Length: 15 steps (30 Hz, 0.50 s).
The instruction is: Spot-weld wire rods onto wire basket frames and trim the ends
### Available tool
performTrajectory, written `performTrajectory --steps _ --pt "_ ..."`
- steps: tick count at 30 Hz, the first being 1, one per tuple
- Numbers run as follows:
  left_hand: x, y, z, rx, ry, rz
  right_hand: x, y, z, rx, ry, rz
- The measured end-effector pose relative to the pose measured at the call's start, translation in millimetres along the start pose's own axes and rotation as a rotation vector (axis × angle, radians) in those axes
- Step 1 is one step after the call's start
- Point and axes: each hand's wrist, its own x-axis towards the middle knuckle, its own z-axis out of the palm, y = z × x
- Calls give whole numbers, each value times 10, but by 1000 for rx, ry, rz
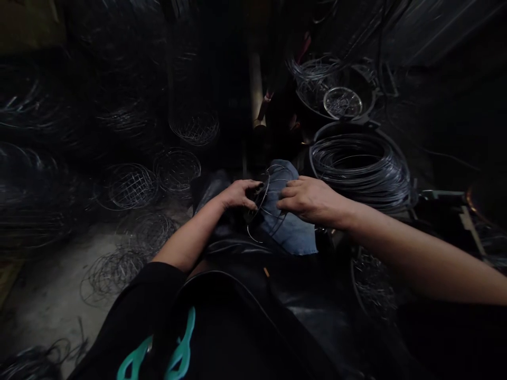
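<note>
A small round frame of bent wire [266,191] stands over a piece of blue denim cloth [295,235] on my lap. My left hand [240,195] grips the frame's left side between thumb and fingers. Closed like a fist, my right hand [307,199] pinches thin wire strands on the frame's right side; its fingertips are partly hidden. One curved wire end hangs below the frame. Under the cloth lies a dark, shiny apron [317,311].
At right sits a thick wire coil [360,169]; behind it, a tub [372,103] holds wire and a small bowl of cut pieces [343,103]. Round wire grids [133,186] and loose wire rings [114,272] lie at left. Teal clips [182,351] hang at my front.
</note>
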Motion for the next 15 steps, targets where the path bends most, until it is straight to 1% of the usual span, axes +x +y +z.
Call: performTrajectory --steps 2,4,10,12,15 --pt "-10 33 -1 -4 -8 -22 -21 -16 40 -22 41 8" --pt "-15 63 3 -7 -12 -42 -19 -30 49 -38 51 10" --pt "-19 76 21 22 5 -54 64 -37 -12 -59 -57 24" --pt "-30 68 23 18 12 -49 61 -28 -5 -44 -29 24" --pt "-50 69 23 -5 20 -61 9 -23 66 -35 91 43"
